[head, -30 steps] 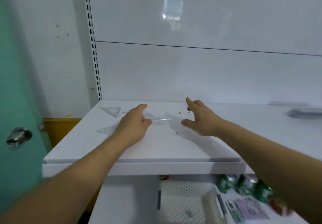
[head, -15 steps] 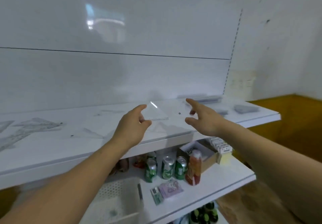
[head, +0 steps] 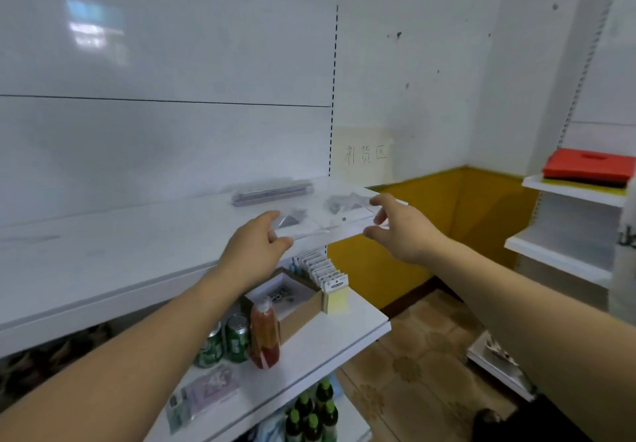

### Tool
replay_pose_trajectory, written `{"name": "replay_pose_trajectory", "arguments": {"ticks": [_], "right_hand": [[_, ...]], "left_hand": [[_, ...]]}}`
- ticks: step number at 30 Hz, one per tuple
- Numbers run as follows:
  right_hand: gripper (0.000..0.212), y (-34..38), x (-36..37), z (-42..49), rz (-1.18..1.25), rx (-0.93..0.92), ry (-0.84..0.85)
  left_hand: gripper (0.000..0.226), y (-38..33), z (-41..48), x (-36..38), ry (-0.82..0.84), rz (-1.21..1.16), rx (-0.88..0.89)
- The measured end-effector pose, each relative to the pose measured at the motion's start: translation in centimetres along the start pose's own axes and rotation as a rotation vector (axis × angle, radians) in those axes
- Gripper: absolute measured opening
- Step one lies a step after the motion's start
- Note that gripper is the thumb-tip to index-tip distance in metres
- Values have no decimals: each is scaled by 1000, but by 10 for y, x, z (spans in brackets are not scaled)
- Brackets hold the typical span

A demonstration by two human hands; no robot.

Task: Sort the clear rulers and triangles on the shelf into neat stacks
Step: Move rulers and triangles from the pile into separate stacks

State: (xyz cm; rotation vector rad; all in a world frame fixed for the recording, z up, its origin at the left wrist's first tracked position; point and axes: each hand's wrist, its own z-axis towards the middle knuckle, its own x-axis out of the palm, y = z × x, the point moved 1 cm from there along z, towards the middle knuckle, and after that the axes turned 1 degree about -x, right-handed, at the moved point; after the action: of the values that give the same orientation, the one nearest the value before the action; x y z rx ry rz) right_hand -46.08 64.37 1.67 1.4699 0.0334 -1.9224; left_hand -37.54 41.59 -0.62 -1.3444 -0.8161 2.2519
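A clear plastic triangle is held flat in the air between both hands, over the right end of the white shelf. My left hand pinches its left corner and my right hand grips its right end. On the shelf behind it lie a stack of clear rulers and a small pile of clear triangles. Another small clear triangle lies just beyond my left fingers.
Below the shelf, a lower shelf holds green cans, an orange bottle and a cardboard box with cards. A second shelf unit at the right carries a red box. A yellow wall base runs behind.
The view has swung from the shelf's left end to its right end. Both hands carried the clear triangle rightward, and it now hangs over the stacks at the right end.
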Motion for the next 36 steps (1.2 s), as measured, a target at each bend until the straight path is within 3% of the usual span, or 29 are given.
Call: {"name": "replay_pose_trajectory", "arguments": {"ticks": [5,13,20,25,31,36], "right_hand": [[58,-29,11,31,33,37,-33],[57,-61,41,121,-36,52,47],[56,-77,63,178,-35,18,163],[55,-88,64,210,-88,-62,316],[55,-101,67,230,-166,-177,479],[62,-106,64,239,-208,-290,534]], "left_hand": [[60,6,41,16,-29,230,31],[61,45,103,23,52,408,-111],[46,60,117,35,93,446,-228],[62,59,116,36,64,320,-283],[45,44,119,39,35,363,-317],[67,37,121,39,102,407,-397]]}}
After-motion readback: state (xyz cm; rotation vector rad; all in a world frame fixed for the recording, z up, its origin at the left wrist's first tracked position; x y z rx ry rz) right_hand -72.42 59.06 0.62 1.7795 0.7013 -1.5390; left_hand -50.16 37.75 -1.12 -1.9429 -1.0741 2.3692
